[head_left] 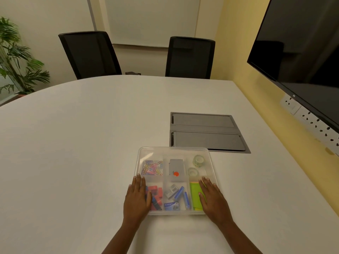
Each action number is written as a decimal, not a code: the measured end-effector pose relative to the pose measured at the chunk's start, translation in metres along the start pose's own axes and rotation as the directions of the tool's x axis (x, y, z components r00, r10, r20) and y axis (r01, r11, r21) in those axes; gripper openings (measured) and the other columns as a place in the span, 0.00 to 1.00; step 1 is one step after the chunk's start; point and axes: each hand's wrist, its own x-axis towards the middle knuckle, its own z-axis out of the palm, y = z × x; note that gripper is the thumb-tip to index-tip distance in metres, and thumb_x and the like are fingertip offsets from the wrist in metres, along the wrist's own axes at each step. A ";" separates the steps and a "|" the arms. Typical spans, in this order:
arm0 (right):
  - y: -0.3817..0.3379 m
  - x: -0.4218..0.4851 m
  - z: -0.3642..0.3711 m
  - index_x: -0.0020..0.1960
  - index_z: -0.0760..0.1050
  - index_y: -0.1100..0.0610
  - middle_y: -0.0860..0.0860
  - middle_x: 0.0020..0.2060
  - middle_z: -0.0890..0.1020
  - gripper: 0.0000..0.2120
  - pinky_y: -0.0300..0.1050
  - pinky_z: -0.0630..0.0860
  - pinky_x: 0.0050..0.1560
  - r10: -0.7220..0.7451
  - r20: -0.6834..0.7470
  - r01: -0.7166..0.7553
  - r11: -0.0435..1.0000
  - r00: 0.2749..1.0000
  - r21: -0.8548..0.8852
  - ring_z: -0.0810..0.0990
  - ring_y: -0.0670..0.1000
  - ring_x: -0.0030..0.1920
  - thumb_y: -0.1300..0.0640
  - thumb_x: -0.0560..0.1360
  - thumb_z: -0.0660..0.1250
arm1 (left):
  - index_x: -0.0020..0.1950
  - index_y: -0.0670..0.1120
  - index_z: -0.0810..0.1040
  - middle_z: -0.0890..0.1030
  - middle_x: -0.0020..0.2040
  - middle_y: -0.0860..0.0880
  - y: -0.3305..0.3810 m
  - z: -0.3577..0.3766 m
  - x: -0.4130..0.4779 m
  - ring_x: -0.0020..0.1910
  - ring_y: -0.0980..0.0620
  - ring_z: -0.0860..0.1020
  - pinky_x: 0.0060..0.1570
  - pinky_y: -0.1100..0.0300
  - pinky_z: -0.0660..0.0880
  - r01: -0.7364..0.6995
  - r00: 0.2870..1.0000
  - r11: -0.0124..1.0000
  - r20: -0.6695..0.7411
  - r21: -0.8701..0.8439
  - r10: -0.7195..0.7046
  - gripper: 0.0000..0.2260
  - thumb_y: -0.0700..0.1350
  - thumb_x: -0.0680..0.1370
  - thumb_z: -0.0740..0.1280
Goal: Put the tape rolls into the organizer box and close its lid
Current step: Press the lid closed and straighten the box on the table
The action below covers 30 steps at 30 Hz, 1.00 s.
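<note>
Both hands (137, 197) (212, 196) flat on lid (174, 154) – tape rolls (197, 160) inside.

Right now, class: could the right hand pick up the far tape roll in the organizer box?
Probably not. The translucent lid looks closed over the organizer box, covering the far tape roll. The right hand lies flat on that lid, so it would have to open it first.

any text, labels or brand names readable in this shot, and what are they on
Nothing can be read for sure.
Small blue box in the organizer box: white brand lettering, too blurred to read.
Blue batteries: print too small to read.
Grey box with a red dot: no legible text.
Wall screen: a tiny logo on its lower edge, unreadable.
</note>
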 end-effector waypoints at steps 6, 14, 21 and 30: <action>0.011 0.030 0.013 0.67 0.69 0.62 0.59 0.68 0.73 0.20 0.55 0.69 0.68 0.006 0.030 -0.008 0.997 1.000 0.077 0.72 0.59 0.68 0.52 0.81 0.53 | 0.74 0.43 0.51 0.53 0.77 0.44 0.002 0.004 0.032 0.76 0.48 0.51 0.74 0.56 0.48 -0.006 1.000 1.000 0.002 0.028 0.006 0.25 0.49 0.79 0.54; 0.018 0.043 0.018 0.75 0.55 0.56 0.54 0.76 0.57 0.23 0.45 0.53 0.77 -0.014 0.151 0.004 0.998 0.988 0.062 0.55 0.51 0.76 0.54 0.81 0.53 | 0.74 0.43 0.48 0.51 0.77 0.43 0.003 0.008 0.041 0.76 0.47 0.49 0.75 0.54 0.48 -0.005 1.000 0.995 0.028 0.105 0.002 0.25 0.50 0.80 0.51; -0.011 0.047 0.011 0.76 0.49 0.58 0.56 0.77 0.53 0.42 0.47 0.51 0.77 0.149 0.235 -0.149 0.989 0.961 -0.017 0.52 0.52 0.77 0.38 0.70 0.25 | 0.74 0.43 0.48 0.51 0.77 0.41 0.027 -0.002 0.038 0.76 0.44 0.50 0.75 0.48 0.49 -0.008 0.997 0.950 0.071 0.311 -0.015 0.24 0.50 0.80 0.46; -0.045 0.022 0.018 0.76 0.47 0.58 0.55 0.77 0.52 0.29 0.49 0.49 0.77 0.138 0.275 -0.148 0.989 0.952 0.015 0.50 0.52 0.77 0.46 0.81 0.51 | 0.74 0.46 0.47 0.49 0.77 0.43 0.053 0.015 0.005 0.76 0.44 0.48 0.75 0.48 0.47 -0.083 0.981 0.972 0.190 0.218 0.041 0.24 0.52 0.80 0.46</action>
